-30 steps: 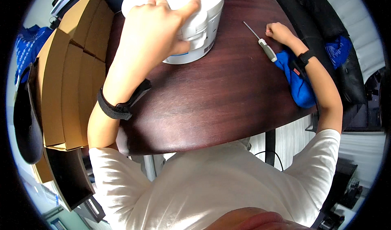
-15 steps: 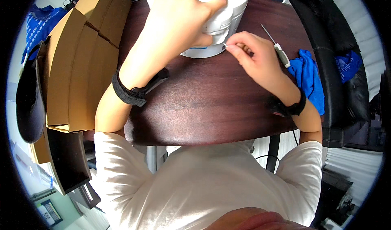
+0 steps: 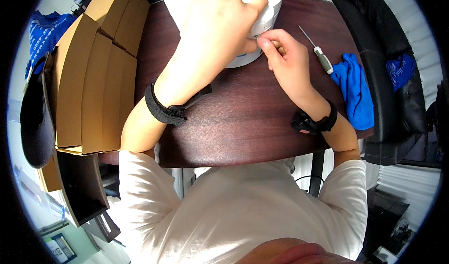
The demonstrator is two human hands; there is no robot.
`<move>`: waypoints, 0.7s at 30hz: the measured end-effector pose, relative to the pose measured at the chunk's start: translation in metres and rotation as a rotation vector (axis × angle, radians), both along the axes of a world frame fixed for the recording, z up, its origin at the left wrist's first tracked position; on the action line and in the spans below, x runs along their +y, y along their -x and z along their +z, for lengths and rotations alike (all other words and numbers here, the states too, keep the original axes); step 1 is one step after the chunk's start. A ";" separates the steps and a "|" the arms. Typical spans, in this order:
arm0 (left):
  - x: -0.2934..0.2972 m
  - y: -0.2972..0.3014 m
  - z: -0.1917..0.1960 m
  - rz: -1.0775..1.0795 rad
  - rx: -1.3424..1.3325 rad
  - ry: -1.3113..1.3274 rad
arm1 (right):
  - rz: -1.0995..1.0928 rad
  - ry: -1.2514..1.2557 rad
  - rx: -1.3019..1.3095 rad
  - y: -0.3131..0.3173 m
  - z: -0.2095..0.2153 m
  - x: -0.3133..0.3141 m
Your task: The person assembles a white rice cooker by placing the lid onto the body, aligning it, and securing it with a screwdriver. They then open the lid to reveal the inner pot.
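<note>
My right hand point(image 3: 287, 60), come over from grey-and-white-handled screwdriver point(image 3: 323, 61), joins left hand point(image 3: 216, 28) at round white plastic bucket point(image 3: 177, 4); right fingers pressed together, left spread, clasping bucket.

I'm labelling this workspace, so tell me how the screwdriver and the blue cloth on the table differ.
The screwdriver is slim and straight; the blue cloth is broader and crumpled into folds. The screwdriver has a grey-and-white handle and a thin shaft, while the blue cloth looks one colour throughout.
Both lie on the dark reddish-brown table, to the right of the right hand, and neither is held.
</note>
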State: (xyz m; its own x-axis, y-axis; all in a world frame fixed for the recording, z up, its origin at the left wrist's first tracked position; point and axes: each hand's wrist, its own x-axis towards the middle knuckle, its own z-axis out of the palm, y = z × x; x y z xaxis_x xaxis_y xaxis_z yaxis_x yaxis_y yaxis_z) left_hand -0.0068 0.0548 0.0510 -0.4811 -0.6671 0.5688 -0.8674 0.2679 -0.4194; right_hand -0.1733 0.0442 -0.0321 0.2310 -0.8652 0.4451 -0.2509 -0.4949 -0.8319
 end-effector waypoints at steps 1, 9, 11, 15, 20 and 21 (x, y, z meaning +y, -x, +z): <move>0.000 0.001 0.000 -0.003 -0.005 0.007 | -0.006 0.000 -0.002 0.000 0.000 0.000; 0.005 0.009 0.005 0.088 0.016 -0.061 | -0.041 0.148 0.055 0.001 0.001 -0.003; 0.006 0.011 0.006 0.103 0.019 -0.067 | -0.040 0.164 0.056 0.002 0.001 -0.004; 0.005 0.012 0.005 0.087 0.031 -0.052 | -0.054 0.164 0.096 0.004 0.001 -0.006; 0.005 0.020 0.000 0.126 0.049 -0.033 | -0.034 0.127 0.060 0.011 0.001 -0.010; 0.006 0.021 0.000 0.129 0.055 -0.030 | -0.039 0.121 0.070 0.012 0.001 -0.010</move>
